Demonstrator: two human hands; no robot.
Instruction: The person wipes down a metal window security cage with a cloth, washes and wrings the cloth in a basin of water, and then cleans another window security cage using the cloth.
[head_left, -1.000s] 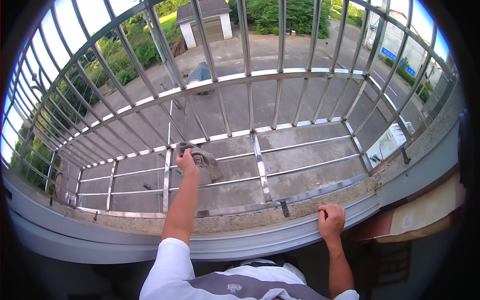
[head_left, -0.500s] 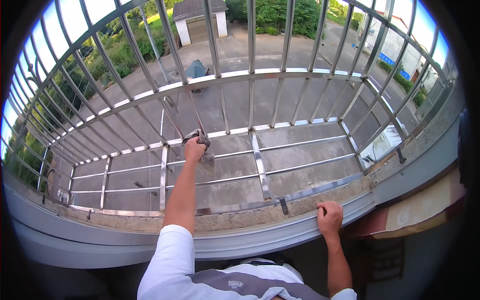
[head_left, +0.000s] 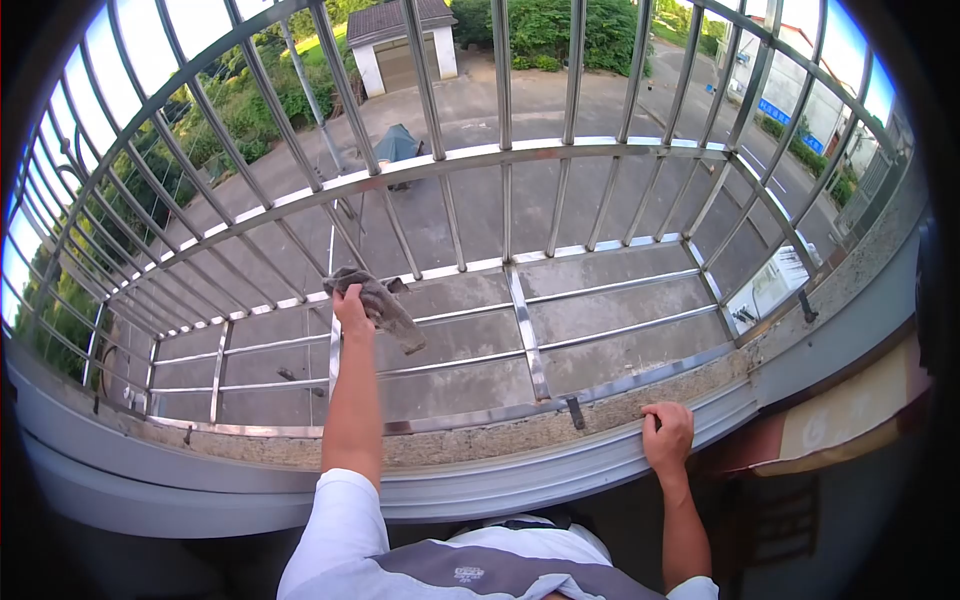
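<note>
My left hand (head_left: 353, 312) is stretched out over the window ledge, its fingers closed on a crumpled grey cloth (head_left: 390, 312). The cloth lies against the lower front rail of the metal window cage (head_left: 470, 268), and a loose end hangs down to the right. Part of the rail is hidden behind it. My right hand (head_left: 667, 437) is curled at the edge of the window frame (head_left: 560, 462), well to the right of the cloth. Its fingertips are partly hidden.
Upright bars and floor rails surround the area beyond the stone sill (head_left: 500, 432). Small black brackets (head_left: 575, 413) stick up along the sill. A white box (head_left: 770, 285) stands outside at the right. A curtain (head_left: 830, 425) hangs at the right. Paved ground lies far below.
My left hand has moved left along the lower rail with the cloth, which now trails out to the right. My right hand stays at the frame, and the view has shifted slightly.
</note>
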